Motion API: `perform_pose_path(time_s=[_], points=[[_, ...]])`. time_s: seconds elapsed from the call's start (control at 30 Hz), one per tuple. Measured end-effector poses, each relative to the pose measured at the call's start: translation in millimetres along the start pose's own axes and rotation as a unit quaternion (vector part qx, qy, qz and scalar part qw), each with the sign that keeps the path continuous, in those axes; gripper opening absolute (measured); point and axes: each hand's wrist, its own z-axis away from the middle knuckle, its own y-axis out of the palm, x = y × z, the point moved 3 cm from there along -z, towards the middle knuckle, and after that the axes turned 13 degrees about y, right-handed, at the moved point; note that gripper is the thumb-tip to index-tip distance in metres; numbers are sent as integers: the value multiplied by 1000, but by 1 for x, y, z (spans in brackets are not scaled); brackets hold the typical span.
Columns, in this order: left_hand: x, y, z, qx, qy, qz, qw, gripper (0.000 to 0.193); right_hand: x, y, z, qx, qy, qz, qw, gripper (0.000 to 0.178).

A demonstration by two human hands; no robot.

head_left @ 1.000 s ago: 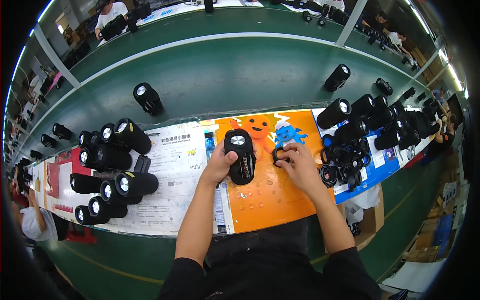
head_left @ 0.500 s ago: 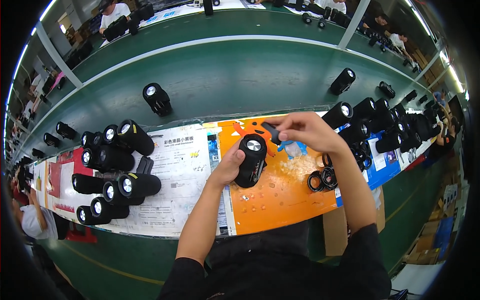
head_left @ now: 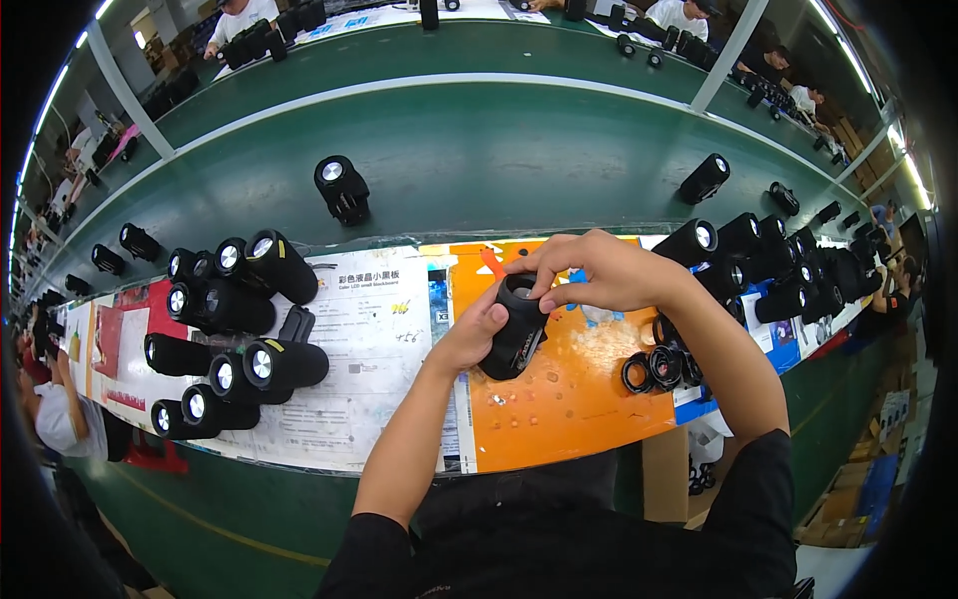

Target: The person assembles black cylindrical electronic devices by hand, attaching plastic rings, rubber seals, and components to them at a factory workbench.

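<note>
My left hand (head_left: 471, 334) is wrapped around the side of a black cylindrical speaker (head_left: 513, 349), which stands tilted over the orange part of the bench mat. At the speaker's upper end sits a black ring (head_left: 520, 288) around the silver disc. My right hand (head_left: 597, 270) pinches this ring at its rim with thumb and fingers; part of the ring is hidden under them. Several loose black rings (head_left: 636, 373) lie on the mat, close to my right forearm. Behind my fingers a blue patch shows on the mat.
Several black speakers (head_left: 289, 364) lie grouped on the white sheet (head_left: 369, 389) at the left, and more (head_left: 740, 235) crowd the right side. Beyond the bench edge, single speakers (head_left: 342, 190) stand on the green belt (head_left: 499, 150). An open carton (head_left: 667, 474) stands below, near my right elbow.
My right hand has brought the black ring down onto the speaker's upper end; before, it held the ring apart, just above. My left hand still grips the speaker. The whole view has shifted slightly.
</note>
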Motion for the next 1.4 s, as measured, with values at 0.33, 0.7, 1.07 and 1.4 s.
perform_pose_path(time_s=[0.33,0.7,1.07,1.4], points=[[-5,1,-1,7,-5,-8,1000,111,2,13,4,-71,-17,30,997,18],[-8,2,0,-8,-15,-22,1000,122,1,10,5,-49,-24,17,998,19],[-10,4,24,-18,10,-104,994,92,24,47,35,-128,-106,94,982,24],[-23,11,43,74,51,-122,988,74,59,41,43,-172,-245,-586,753,32]])
